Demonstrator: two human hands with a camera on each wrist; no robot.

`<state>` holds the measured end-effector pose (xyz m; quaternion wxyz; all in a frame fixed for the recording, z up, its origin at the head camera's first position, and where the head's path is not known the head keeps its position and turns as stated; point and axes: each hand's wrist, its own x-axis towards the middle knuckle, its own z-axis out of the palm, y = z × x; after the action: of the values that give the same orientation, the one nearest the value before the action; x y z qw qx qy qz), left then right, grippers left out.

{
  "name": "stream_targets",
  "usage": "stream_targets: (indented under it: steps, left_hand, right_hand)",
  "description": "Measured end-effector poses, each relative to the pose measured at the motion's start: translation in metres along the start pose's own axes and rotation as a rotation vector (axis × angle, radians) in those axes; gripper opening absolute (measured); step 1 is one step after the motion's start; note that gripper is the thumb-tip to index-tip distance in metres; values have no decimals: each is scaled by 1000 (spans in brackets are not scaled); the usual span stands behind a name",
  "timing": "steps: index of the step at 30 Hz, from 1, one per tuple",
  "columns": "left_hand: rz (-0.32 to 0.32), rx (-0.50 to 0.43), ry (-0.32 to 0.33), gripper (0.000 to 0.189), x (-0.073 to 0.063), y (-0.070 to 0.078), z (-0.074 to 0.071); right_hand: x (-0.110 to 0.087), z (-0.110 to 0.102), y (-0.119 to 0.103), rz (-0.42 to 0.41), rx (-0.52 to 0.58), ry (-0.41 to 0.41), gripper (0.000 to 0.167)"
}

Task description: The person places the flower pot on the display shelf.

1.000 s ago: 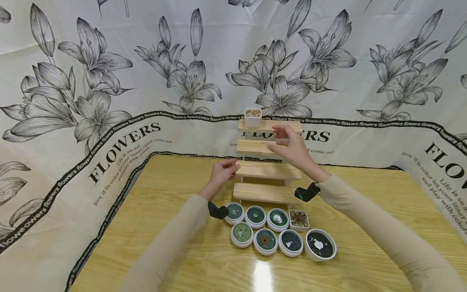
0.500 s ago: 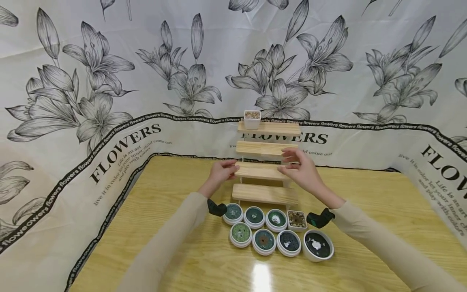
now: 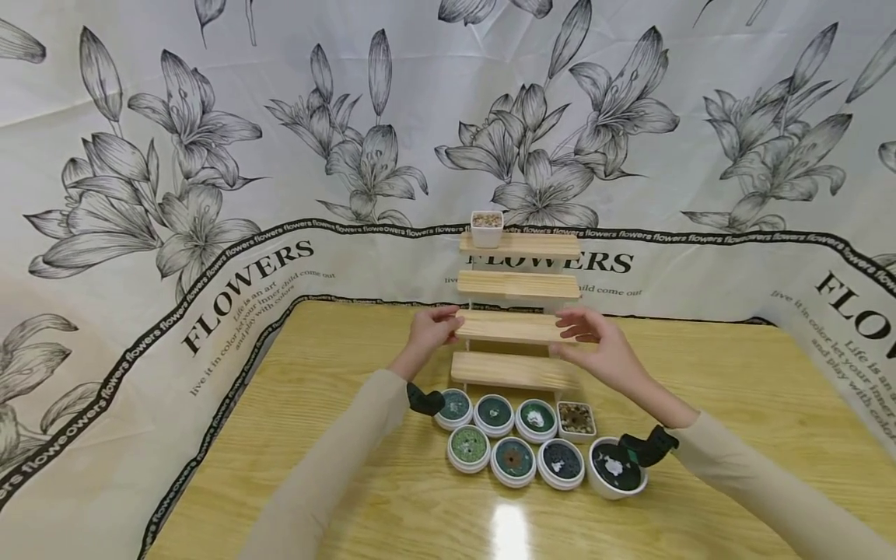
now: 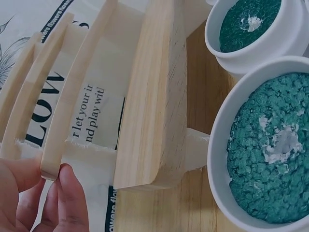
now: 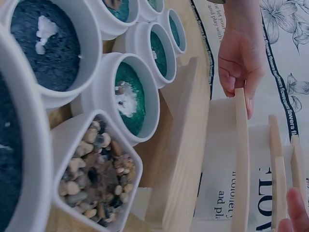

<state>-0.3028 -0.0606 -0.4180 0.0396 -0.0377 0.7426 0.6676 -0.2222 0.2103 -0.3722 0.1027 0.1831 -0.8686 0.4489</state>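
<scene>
A four-tier wooden display stand (image 3: 518, 327) stands on the table, its pale planks joined by clear side supports. At the left end of the second plank from the bottom (image 4: 72, 92), my left hand (image 3: 430, 330) pinches the edge between thumb and fingers. My right hand (image 3: 602, 350) is at that plank's right end, thumb and fingers spread apart and holding nothing; in the right wrist view only its fingertips (image 5: 295, 212) show. A small square white pot of pebbles (image 3: 487, 229) sits on the left of the top plank.
Round white pots with green or dark fillings (image 3: 492, 414) stand in two rows before the stand. Beside them are a square pebble pot (image 3: 576, 420) and a larger dark-filled pot (image 3: 609, 478). Behind the wooden table (image 3: 336, 482) hangs a flower-printed cloth (image 3: 280, 179).
My right hand has moved down and to the right, from the upper planks to the right end of the second-lowest plank. My left hand keeps its pinch on the left end.
</scene>
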Motion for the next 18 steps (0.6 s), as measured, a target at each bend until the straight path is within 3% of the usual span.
stream_targets:
  steps: [13,18]
  left_hand:
    - [12,-15,4,33,0,-3,3]
    - [26,-14,7,33,0,-4,1]
  right_hand:
    - [-40,-16,20,-9,-37,-131,50]
    - [-55,-16,25,-60,-11,-179,52]
